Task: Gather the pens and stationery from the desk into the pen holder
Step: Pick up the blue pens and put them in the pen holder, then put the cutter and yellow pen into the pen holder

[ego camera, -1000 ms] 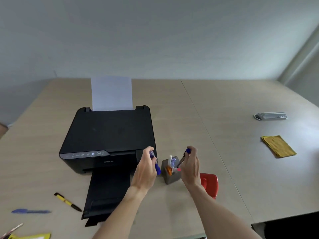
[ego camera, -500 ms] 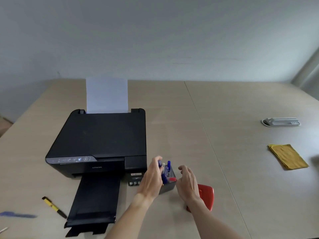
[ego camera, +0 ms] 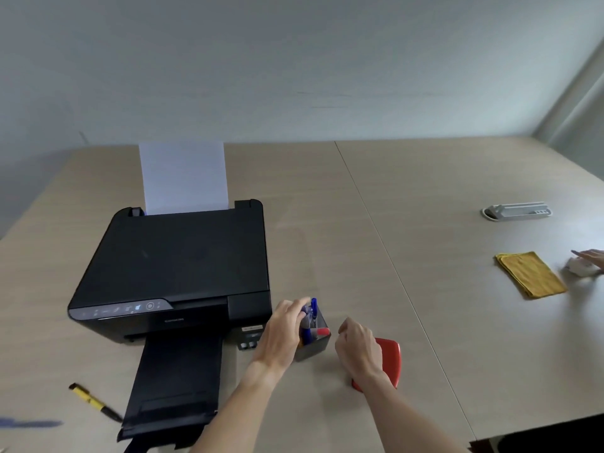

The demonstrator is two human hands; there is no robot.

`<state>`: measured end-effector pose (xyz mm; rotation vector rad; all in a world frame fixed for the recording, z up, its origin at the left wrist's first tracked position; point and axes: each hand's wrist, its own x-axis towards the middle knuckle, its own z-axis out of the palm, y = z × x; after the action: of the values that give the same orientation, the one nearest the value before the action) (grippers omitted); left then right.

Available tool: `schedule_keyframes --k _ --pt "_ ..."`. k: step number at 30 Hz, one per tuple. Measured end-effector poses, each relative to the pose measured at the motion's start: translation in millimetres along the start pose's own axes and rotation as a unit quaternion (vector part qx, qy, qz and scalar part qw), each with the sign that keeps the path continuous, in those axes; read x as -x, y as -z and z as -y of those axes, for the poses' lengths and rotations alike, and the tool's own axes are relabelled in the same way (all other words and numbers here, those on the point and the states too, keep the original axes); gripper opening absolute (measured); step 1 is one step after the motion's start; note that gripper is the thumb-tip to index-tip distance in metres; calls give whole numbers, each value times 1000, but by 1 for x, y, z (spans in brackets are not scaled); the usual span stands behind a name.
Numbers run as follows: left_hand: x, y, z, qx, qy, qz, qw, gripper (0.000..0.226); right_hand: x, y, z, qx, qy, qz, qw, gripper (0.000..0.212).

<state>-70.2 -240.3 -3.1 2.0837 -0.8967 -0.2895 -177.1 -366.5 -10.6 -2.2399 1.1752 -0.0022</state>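
Observation:
A small grey pen holder (ego camera: 316, 350) stands on the desk just right of the printer, with a blue pen (ego camera: 313, 305) and a red-capped pen (ego camera: 322, 331) sticking out of it. My left hand (ego camera: 282, 335) is at the holder's left side, its fingertips closed on a blue pen whose lower end sits inside the holder. My right hand (ego camera: 358, 349) hovers just right of the holder, fingers curled and holding nothing. A yellow-and-black pen (ego camera: 93, 402) lies at the front left of the desk. A blurred blue pen (ego camera: 29, 423) lies at the left edge.
A black printer (ego camera: 183, 256) with its paper tray out fills the left middle. A red object (ego camera: 390, 358) lies partly under my right hand. At the far right are a yellow cloth (ego camera: 529, 274), a white power strip (ego camera: 518, 210) and another person's hand (ego camera: 590, 258).
Both hands came down to the holder. The right hand's pen went into the holder and that hand drew back empty. The left hand lowered its blue pen into the holder.

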Motion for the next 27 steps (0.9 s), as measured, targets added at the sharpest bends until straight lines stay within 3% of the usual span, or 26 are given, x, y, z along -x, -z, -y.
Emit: schedule_keyframes --k 4,7,10,14,21,27 --pt "15 11 2 4 -9 13 1000 42 18 -10 9 1 -4 -30 1000 19" --pt "35 27 13 -5 -34 20 999 17 40 -24 23 -2 0 -63 998 18" --pt "60 54 39 -31 -47 60 997 14 63 -48 43 -2 8 -75 997 16" --pt "97 105 91 -81 -8 51 995 16 87 -88 81 7 36 -29 999 17" --pt "156 199 186 -148 92 -30 984 16 118 -158 173 71 114 53 989 15" --pt "213 264 241 -179 172 -24 968 9 153 -228 257 110 207 108 966 13"
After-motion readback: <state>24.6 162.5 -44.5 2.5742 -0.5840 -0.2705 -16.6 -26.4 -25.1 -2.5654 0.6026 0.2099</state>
